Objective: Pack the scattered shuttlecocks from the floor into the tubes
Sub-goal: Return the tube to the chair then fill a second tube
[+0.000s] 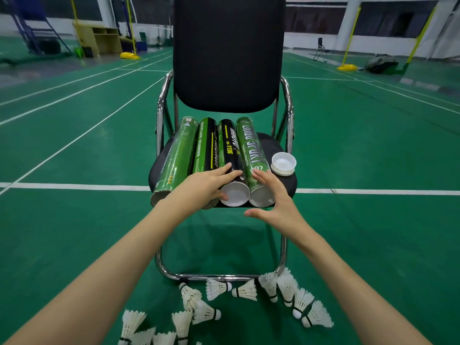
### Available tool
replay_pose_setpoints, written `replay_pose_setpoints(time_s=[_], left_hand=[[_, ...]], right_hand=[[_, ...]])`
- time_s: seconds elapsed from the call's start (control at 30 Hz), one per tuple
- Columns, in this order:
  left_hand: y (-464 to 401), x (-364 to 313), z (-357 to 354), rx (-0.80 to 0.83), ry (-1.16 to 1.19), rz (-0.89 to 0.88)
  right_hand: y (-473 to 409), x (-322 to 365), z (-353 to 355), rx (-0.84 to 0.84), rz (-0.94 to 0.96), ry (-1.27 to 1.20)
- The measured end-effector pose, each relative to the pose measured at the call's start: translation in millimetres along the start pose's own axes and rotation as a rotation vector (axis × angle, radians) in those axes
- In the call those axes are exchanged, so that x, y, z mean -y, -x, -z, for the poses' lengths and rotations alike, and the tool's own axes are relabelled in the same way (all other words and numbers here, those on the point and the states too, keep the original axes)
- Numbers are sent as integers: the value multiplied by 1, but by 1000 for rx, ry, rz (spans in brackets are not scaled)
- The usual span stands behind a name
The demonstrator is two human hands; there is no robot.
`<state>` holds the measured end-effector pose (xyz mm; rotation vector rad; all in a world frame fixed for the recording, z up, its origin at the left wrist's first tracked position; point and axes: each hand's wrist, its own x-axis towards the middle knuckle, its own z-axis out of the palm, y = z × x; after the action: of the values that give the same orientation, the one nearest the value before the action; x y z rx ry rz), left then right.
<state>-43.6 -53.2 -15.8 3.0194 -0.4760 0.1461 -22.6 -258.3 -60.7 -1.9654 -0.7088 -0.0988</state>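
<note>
Reaching over the chair seat [286, 181], the left hand [206, 185] lays its fingers across the black tube [230, 158] without a visible curl round it, while the right hand [276, 195] hovers with fingers spread by the green tube [251, 155] — neither is gripped. Four tubes lie side by side overhanging the seat's front edge, so a nudge could roll one onto the shuttlecocks [249, 295] scattered below the seat — crushing feathers.

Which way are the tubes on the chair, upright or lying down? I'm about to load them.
Lying down: all four tubes rest on their sides, side by side on the chair seat.
</note>
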Motion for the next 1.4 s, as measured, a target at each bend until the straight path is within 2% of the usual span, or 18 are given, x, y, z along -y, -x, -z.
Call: replay_pose_setpoints(time_s=[0.13, 0.33, 0.7, 0.87, 1.03, 1.17, 1.3, 1.4], left_hand=[[-1, 2, -11, -58, -79, -16], [4, 7, -26, -245, -77, -80], [13, 8, -32, -492, -40, -28], [48, 24, -26, -619, 82, 93], [86, 50, -44, -602, 185, 208], [88, 54, -56, -566, 346, 191], [87, 55, -62, -568, 413, 189], [89, 53, -63, -569, 416, 200]], right_hand=[[5, -4, 0, -14, -23, -26], [6, -3, 0, -20, -29, 5], [4, 1, -1, -12, 44, 186], [2, 7, 0, -58, 195, 354], [-12, 27, -26, 12, 315, 453], [-26, 25, -57, 99, 406, 684], [-38, 21, -73, -57, 503, 889], [-40, 19, -79, -132, 519, 945]])
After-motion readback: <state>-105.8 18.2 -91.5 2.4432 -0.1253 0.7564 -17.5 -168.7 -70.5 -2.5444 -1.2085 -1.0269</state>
